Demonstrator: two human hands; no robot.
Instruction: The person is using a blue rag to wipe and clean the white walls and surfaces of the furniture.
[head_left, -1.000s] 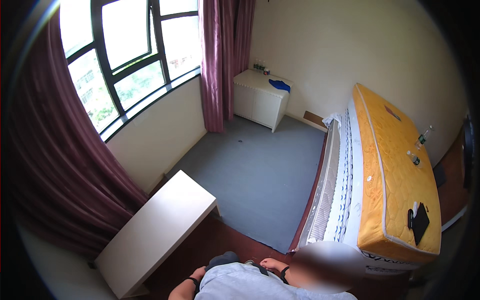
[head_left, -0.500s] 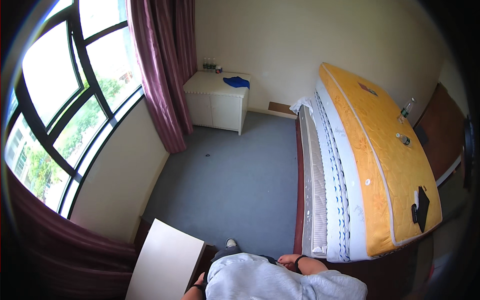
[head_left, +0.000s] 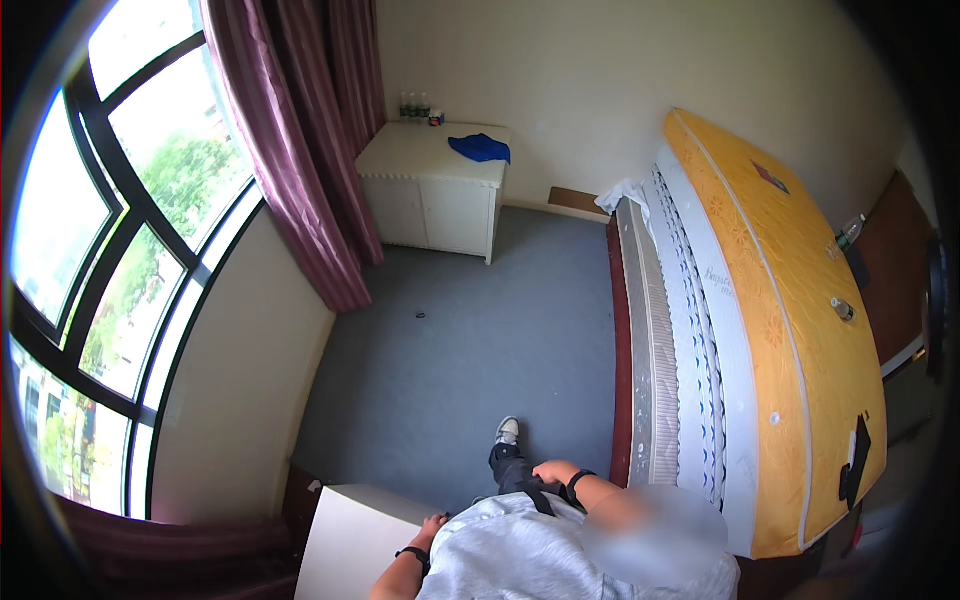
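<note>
My left hand (head_left: 430,532) hangs beside my shirt, next to the pale board-like top (head_left: 345,540) at the lower left. Its fingers are small and partly turned away, so their closing is unclear. In front of my waist, my right hand (head_left: 555,473) is loosely curled above my dark trouser leg, with nothing visible in it. Both wrists wear dark bands. Below that hand a short black strap (head_left: 541,502) hangs at the shirt's hem. My shoe (head_left: 508,431) points ahead on the grey floor.
Mattresses, the top one yellow (head_left: 770,260), lean along the right, with bottles and a black item on them. A white cabinet (head_left: 425,210) at the back holds bottles and a blue cloth (head_left: 480,148). Windows and a purple curtain (head_left: 290,150) line the left. A small dark object (head_left: 420,315) lies on the floor.
My view has turned and shifted. My shoe and leg reach farther ahead on the floor. Both hands show higher in view, and the pale top sits lower.
</note>
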